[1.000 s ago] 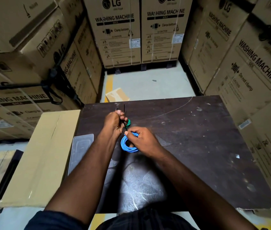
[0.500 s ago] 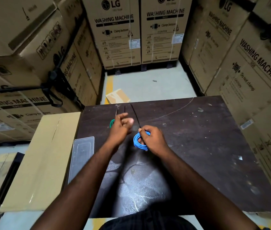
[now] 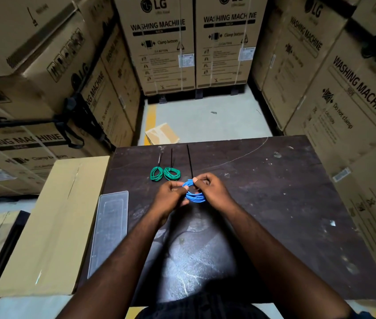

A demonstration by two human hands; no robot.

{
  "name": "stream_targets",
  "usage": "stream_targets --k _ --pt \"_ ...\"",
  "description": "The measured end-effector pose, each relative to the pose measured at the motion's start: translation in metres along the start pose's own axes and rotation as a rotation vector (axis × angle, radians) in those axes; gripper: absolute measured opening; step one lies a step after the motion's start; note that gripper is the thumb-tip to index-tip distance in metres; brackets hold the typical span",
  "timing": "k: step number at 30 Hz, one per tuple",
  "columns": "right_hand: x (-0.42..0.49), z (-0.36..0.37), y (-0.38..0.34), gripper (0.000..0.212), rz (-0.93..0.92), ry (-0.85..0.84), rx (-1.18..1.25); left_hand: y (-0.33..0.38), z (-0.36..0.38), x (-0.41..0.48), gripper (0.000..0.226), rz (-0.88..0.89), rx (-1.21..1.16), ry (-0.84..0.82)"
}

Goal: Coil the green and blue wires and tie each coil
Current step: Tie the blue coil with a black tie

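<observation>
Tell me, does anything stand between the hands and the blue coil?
Nothing visible does. The left hand and the right hand both hold the blue coil; the green coils lie apart, farther back on the table.

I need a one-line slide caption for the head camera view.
Left hand and right hand hold a blue wire coil at a dark table; two green coils lie beyond.

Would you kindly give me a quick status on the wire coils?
Left hand and right hand both grip the blue coil. Green coils lie beyond, ties attached. Nothing blocking the hands.
</observation>
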State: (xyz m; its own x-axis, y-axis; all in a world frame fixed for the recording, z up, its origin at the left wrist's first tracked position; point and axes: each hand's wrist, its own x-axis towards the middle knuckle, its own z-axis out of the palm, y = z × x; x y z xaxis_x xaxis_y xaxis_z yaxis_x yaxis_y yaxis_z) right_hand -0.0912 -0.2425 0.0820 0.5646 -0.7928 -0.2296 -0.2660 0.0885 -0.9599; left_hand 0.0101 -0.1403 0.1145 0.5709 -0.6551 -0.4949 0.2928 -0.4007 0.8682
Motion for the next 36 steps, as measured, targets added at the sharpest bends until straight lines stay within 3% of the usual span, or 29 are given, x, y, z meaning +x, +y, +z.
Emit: stream_targets --k 5,13,19,22,26,29,36 --pt "-0.006 -0.001 0.01 0.026 0.199 -0.101 0.202 -0.011 -0.004 0.013 0.024 0.032 -0.046 0.132" --pt "0.012 0.001 0.031 0.025 0.338 0.018 0.261 -0.027 0.002 0.041 0.016 -0.023 -0.019 0.171" --pt "0.051 0.01 0.055 0.03 0.44 0.12 0.208 -0.037 0.014 0.071 0.003 0.0 0.163 0.256" --pt "0.074 0.013 0.07 0.029 0.453 0.122 0.097 -0.036 0.021 0.086 0.015 0.033 0.31 0.321" --pt "0.115 0.017 0.116 0.045 0.437 0.151 0.009 -0.035 0.031 0.109 0.024 0.033 0.397 0.414" --pt "0.139 0.02 0.129 0.053 0.424 0.178 -0.049 -0.034 0.036 0.125 0.03 0.028 0.442 0.392" --pt "0.149 0.019 0.083 0.026 0.37 0.196 -0.211 -0.043 0.045 0.155 0.037 0.09 0.546 0.376"
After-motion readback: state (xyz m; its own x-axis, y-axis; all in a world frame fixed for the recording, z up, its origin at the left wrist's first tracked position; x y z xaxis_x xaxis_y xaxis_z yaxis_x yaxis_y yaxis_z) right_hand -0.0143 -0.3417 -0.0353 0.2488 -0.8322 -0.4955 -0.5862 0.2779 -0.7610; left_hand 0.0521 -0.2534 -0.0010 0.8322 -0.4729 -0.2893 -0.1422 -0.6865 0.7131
